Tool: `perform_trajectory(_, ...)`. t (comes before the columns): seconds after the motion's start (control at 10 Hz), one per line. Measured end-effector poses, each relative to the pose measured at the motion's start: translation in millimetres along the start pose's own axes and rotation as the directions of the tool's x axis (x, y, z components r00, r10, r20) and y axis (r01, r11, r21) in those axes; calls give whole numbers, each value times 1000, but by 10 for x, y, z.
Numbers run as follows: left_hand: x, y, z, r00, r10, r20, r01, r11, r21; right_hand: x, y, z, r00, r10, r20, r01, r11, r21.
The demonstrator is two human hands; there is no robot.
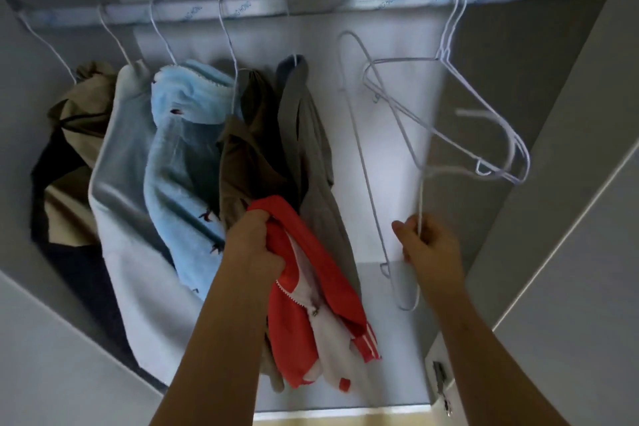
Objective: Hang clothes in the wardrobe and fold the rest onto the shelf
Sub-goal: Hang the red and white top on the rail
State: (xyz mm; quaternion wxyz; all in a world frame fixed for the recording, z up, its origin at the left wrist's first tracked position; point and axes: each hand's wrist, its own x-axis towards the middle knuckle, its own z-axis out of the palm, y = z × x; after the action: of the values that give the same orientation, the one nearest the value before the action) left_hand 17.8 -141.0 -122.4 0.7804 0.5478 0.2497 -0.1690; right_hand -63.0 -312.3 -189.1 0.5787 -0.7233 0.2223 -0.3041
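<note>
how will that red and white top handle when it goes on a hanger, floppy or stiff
Likely floppy: the red and white top sags in folds below the left hand gripping it. Probably light, since one hand holds it up. It may slip on the thin wire hanger the right hand holds.

clothes left on rail, hangers right

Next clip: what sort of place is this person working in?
Probably the inside of a wardrobe. A rail runs across the top, clothes such as a light blue garment hang from it on wire hangers, empty hangers hang at its right end, and plain pale panels close it in.
</note>
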Motion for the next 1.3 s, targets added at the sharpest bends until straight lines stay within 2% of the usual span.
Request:
perform_trajectory(0.1,-86,-8,-300,999,-33,21,34,998,-61,-260,-108,68,990,112,-81,-104,990,92)
perform_trajectory(0.2,-186,-17,-593,999,-32,-12,30,991,-129,-594,-81,83,963,129,-237,-124,992,36)
perform_trajectory(0.3,-291,-51,-954,996,70,-47,-70,998,1,-938,-26,119,938,131,-320,-120,991,54)
perform_trajectory(0.4,-284,-65,-1219,990,143,12,-143,989,31,-1154,-55,144,927,235,-291,-157,951,267)
perform_trajectory(0.5,-230,-102,-1444,985,162,56,-166,984,69,-1257,-77,137,912,344,-223,-200,848,490)
perform_trajectory(0.6,-164,-130,-1573,985,164,54,-168,982,82,-1328,-45,139,950,300,-81,-202,793,576)
perform_trajectory(0.7,-217,-191,-1586,981,162,103,-167,985,44,-1365,-50,121,970,194,145,-241,828,506)
perform_trajectory(0.8,-295,-270,-1563,987,142,75,-143,990,4,-1391,-80,25,944,110,311,-235,885,401)
perform_trajectory(0.9,-348,-312,-1587,993,120,9,-120,993,-8,-1418,-89,-57,916,129,379,-260,912,317)
perform_trajectory(1.0,-410,-282,-1646,979,124,-160,-127,992,-8,-1432,-84,-83,918,160,363,-239,953,184)
perform_trajectory(1.1,-396,-280,-1713,891,327,-315,-311,945,101,-1424,-73,-101,917,142,374,-181,981,73)
perform_trajectory(1.2,-414,-324,-1736,769,530,-357,-458,847,270,-1389,-93,-124,890,135,436,-168,985,37)
perform_trajectory(1.3,-437,-348,-1762,709,620,-336,-505,779,372,-1336,-150,-138,873,123,472,-138,990,-4)
